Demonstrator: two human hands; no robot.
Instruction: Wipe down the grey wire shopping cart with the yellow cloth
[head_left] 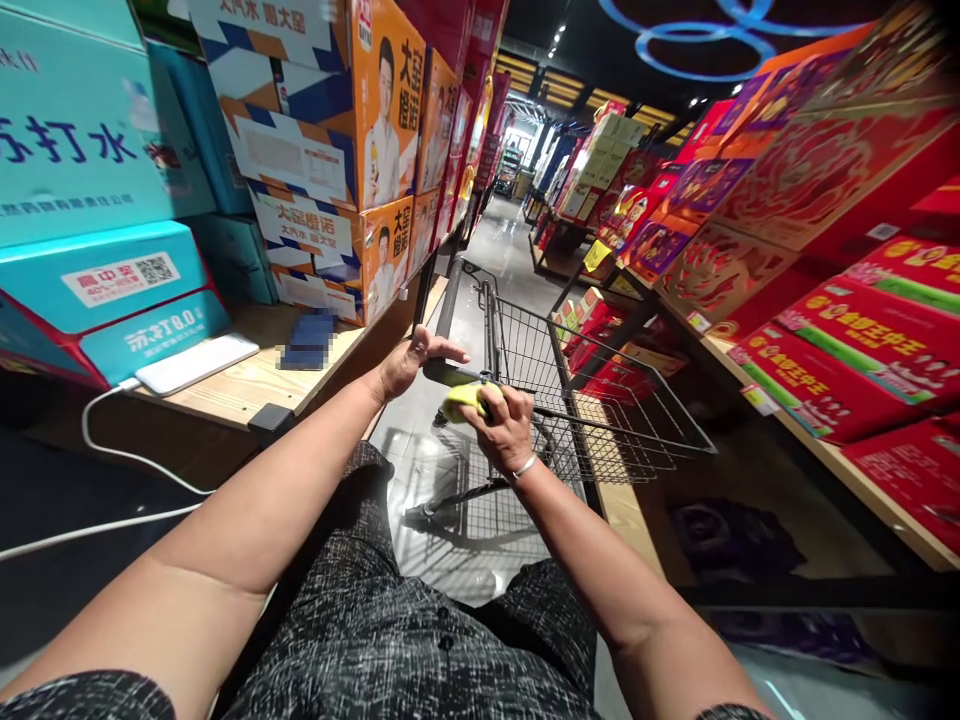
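A metal shopping cart (600,390) stands in the aisle just ahead of me. My right hand (506,425), with a white band at the wrist, is closed around a yellow-green cloth (463,402). It presses the cloth against the cart's dark handle bar (446,374). My left hand (409,368) is at the left end of that bar, its fingers stretched out and nothing in them. Whether its palm touches the bar, I cannot tell.
A wooden shelf (240,395) on the left bears stacked orange drink cartons (390,120), turquoise cartons (67,130), a white power bank-like slab (199,364) with a cable, and a blurred blue item (306,340). Red gift boxes (840,340) line the right shelf. The tiled aisle (501,225) runs ahead.
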